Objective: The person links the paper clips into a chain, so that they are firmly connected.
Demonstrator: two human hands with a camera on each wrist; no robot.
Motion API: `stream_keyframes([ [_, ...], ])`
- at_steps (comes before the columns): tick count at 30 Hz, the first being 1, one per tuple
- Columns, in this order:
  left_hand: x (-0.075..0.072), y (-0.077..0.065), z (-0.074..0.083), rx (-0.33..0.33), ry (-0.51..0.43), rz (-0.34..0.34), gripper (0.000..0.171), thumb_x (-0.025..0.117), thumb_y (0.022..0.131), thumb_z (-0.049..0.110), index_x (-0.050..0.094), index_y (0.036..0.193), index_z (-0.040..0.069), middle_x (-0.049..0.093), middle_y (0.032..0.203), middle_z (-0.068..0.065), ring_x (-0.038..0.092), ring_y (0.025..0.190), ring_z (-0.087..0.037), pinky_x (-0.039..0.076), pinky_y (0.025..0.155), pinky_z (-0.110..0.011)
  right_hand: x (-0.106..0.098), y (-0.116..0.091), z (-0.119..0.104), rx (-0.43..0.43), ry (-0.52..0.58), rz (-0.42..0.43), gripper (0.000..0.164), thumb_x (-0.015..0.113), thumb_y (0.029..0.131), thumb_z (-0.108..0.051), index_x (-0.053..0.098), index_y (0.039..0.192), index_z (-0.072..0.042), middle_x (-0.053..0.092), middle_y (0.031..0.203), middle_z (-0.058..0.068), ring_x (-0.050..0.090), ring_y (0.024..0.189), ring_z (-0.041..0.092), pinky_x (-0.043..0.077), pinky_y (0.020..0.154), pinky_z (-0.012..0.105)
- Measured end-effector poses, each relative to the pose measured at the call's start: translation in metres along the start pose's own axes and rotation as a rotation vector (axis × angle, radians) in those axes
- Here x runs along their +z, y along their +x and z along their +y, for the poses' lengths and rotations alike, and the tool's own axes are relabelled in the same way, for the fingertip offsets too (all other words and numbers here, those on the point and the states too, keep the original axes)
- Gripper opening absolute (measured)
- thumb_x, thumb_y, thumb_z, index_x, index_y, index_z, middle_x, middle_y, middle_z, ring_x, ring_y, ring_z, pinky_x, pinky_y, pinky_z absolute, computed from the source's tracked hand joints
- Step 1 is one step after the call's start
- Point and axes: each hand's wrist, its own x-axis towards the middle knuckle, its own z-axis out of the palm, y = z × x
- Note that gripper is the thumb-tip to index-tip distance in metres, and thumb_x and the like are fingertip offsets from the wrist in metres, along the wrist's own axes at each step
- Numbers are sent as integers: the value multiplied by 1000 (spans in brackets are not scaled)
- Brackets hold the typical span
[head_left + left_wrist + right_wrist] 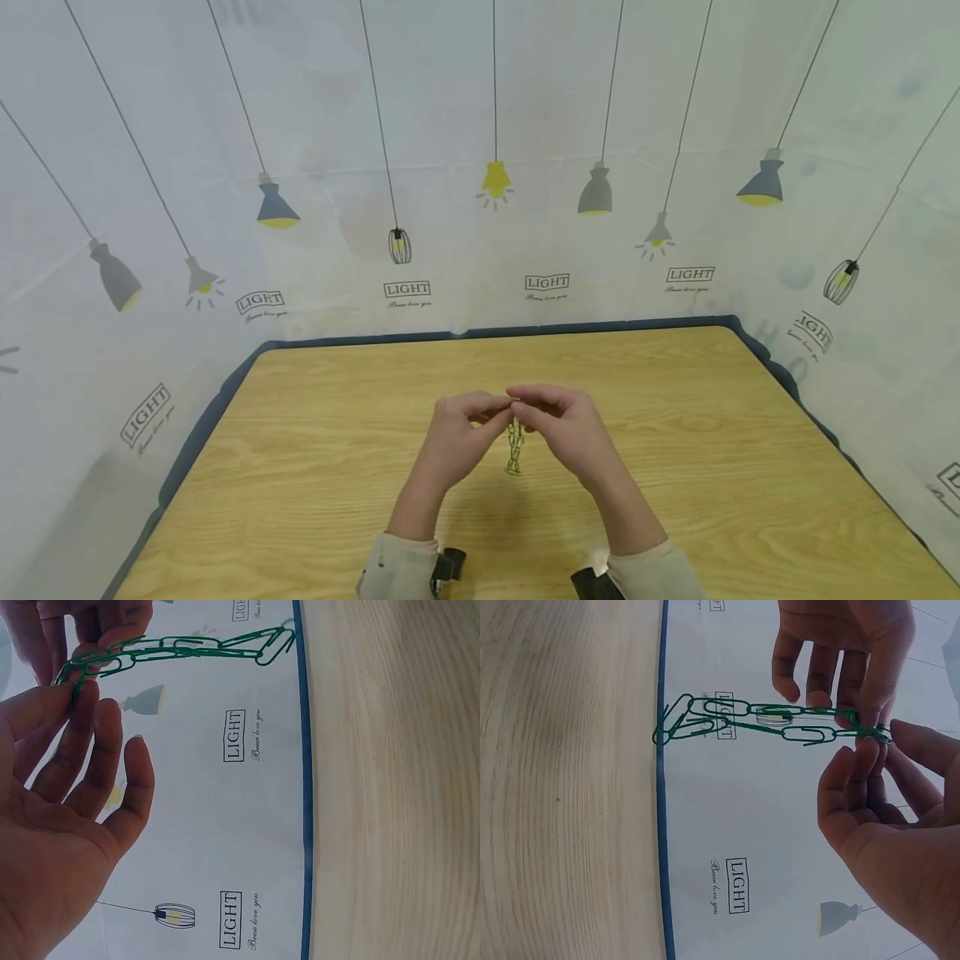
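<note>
A chain of linked green paper clips [514, 450] hangs in a narrow loop below my two hands, over the middle of the table. My left hand [467, 433] pinches one upper part of the chain between thumb and forefinger. Right beside it, my right hand [564, 427] pinches the top as well, the fingertips of both hands meeting there. In the left wrist view the several green clips [187, 651] show as two strands joined at the bottom end. From the right wrist view, the clips at the top [881, 733] are partly hidden by fingers.
A wood-grain table [337, 400] lies beneath the hands, with a dark blue edge [390, 338] along the back and sides. Behind it hangs a pale curtain [442, 100] printed with lamps. Dark wrist-camera mounts [450, 565] sit by the sleeves [397, 568].
</note>
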Motion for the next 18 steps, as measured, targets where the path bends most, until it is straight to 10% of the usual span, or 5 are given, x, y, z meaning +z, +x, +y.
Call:
stream_keyframes([
  [18,-3,1,3,-31,12,37,10,74,101,13,81,108,16,80,102,1,73,92,-13,61,88,-29,-4,-2,-2,17,-80,-12,22,66,106,-18,76,125,-12,75,116,8,68,104,27,56,87,32],
])
